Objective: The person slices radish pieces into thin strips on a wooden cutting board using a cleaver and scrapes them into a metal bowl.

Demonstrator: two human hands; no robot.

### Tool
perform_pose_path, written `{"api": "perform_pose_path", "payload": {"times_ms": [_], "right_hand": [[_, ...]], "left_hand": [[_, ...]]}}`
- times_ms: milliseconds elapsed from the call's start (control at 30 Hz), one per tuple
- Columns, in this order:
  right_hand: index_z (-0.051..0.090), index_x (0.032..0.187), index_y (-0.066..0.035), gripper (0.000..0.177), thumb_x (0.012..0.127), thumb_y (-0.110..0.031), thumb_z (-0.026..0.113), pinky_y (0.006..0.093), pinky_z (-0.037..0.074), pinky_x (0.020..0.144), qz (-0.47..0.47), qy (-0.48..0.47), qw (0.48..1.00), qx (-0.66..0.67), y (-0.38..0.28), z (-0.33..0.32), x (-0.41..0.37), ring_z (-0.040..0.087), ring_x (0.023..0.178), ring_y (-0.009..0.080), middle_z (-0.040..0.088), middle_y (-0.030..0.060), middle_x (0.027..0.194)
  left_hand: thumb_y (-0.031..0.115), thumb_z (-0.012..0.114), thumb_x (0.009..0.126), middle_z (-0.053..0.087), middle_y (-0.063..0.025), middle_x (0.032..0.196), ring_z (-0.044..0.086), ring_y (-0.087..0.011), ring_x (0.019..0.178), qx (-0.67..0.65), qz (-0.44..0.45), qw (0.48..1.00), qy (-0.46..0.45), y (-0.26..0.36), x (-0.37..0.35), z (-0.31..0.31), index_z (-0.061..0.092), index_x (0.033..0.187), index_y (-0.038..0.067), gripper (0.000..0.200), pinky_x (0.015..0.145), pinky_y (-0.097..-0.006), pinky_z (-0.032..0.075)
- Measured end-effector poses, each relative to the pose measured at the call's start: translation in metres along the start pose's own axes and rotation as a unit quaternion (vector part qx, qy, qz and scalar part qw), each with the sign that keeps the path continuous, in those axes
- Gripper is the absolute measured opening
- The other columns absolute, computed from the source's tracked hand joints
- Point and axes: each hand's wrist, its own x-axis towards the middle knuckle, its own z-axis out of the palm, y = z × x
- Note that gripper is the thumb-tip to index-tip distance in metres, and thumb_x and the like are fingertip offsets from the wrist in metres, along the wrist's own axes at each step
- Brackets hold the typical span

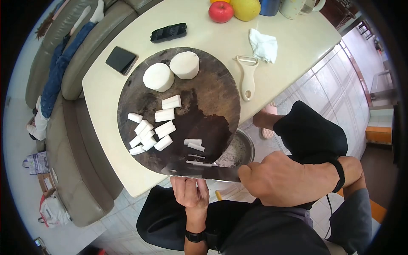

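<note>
1. R hand: right hand (276,178) is fully closed around the handle of the cleaver (199,171). The blade lies along the near rim of the cutting board (212,85), approx. flat, tip pointing to the person's left.
2. L hand: left hand (190,191) is at the near rim, directly under the blade, fingers curled inward. Whether it grips anything cannot be told.
3. Board contents, far to near:
 - 2 large white rounds (158,77), side by side at the far-left edge.
 - 4 rectangular blocks (164,115), in a loose column at centre.
 - Small chunks (142,136), clustered at the left rim.
 - Thin strips (193,141), just beyond the blade.
4. Containers:
 - Metal bowl (250,144): below table level, at the board's near-right edge and partly hidden by it. Holds pale shreds; type not resolvable.
 - Blue cup (270,6) and pale mug (293,6): far edge of the table (297,38). Contents not visible.
5. Misc. on table:
 - Peeler (247,76), just right of the board.
 - Tissue (263,44), beyond the peeler.
 - Phone (121,60), at the board's left.
 - Black object (168,32), beyond the board.
 - Red apple (221,11) and yellow fruit (245,8), touching, beside the cups.
</note>
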Motion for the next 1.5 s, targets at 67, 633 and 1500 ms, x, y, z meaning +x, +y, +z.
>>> {"api": "perform_pose_path", "payload": {"times_ms": [67,633,1500], "right_hand": [[0.056,0.074,0.007,0.016,0.068,-0.005,0.065,0.0389,0.047,0.044,-0.009,0.001,1.000,0.000,0.003,0.002,-0.001,0.064,0.054,0.0306,0.059,0.0169,0.063],[0.062,0.080,0.005,0.017,0.067,-0.004,0.068,0.0397,0.051,0.053,0.016,0.031,0.999,0.001,0.003,0.021,0.023,0.067,0.065,0.0323,0.062,0.0175,0.069],[0.052,0.076,0.006,0.023,0.066,-0.008,0.068,0.0366,0.045,0.042,-0.036,0.043,0.998,-0.029,-0.003,0.021,0.014,0.061,0.049,0.0269,0.055,0.0137,0.056]], "left_hand": [[-0.011,0.063,0.071,0.063,-0.0177,0.092,0.061,-0.0374,0.085,-0.002,0.006,1.000,0.015,-0.003,-0.002,0.002,0.065,0.089,-0.004,0.019,0.080,-0.0423,0.048],[-0.009,0.069,0.072,0.063,-0.0165,0.093,0.061,-0.0358,0.089,0.014,0.029,0.999,0.013,-0.002,-0.004,0.000,0.066,0.087,-0.005,0.015,0.081,-0.0433,0.050],[-0.006,0.065,0.073,0.063,-0.0193,0.091,0.059,-0.0408,0.086,0.027,0.045,0.999,0.010,-0.005,-0.006,0.002,0.063,0.083,-0.005,0.010,0.083,-0.0460,0.048]]}}
